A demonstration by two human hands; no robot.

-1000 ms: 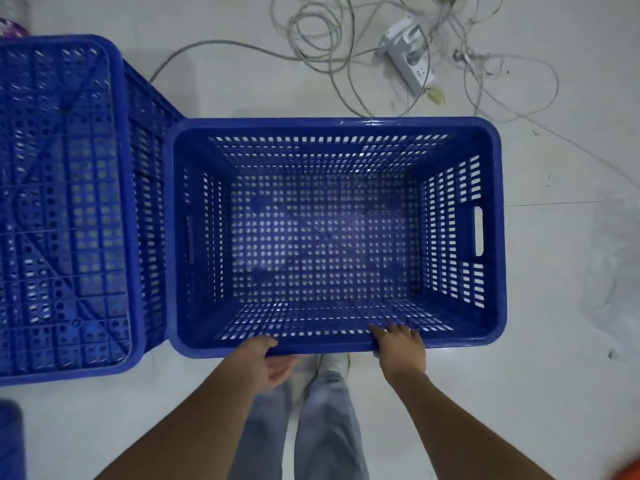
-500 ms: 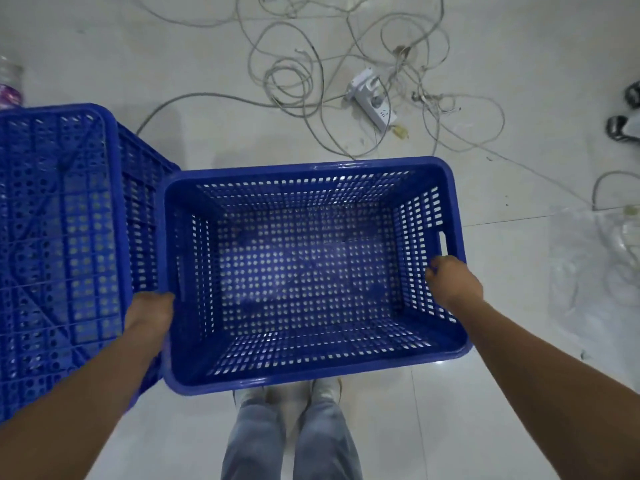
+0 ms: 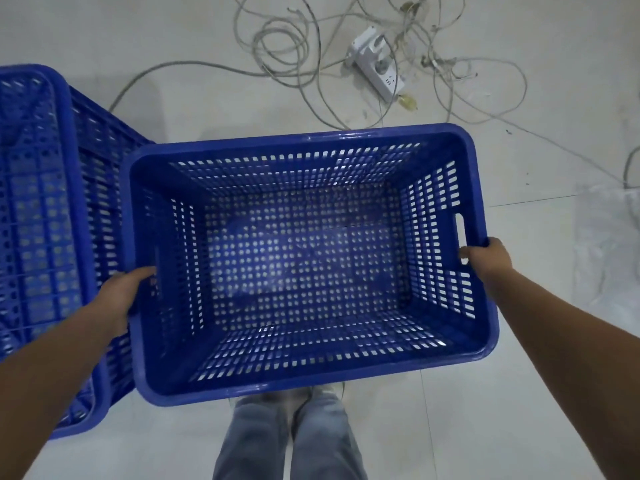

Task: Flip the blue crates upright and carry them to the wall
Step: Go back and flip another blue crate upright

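Note:
An upright blue crate (image 3: 311,382) with perforated walls fills the centre of the head view, its open top facing me. My left hand (image 3: 119,299) grips its left short side at the handle. My right hand (image 3: 486,258) grips the right short side just below the handle slot. The crate is empty. A second blue crate (image 3: 41,220) lies upside down at the left, its ribbed bottom facing up, and it touches or nearly touches the held crate's left side.
A white power strip (image 3: 377,67) and a tangle of grey cables (image 3: 287,46) lie on the pale tiled floor beyond the crate. A crumpled clear plastic sheet (image 3: 609,258) lies at the right. My jeans-clad legs (image 3: 291,441) show below the crate.
My hands went from the crate's near long rim to its two short sides. The crate now sits larger and closer in view, and the cables have shifted towards the top right.

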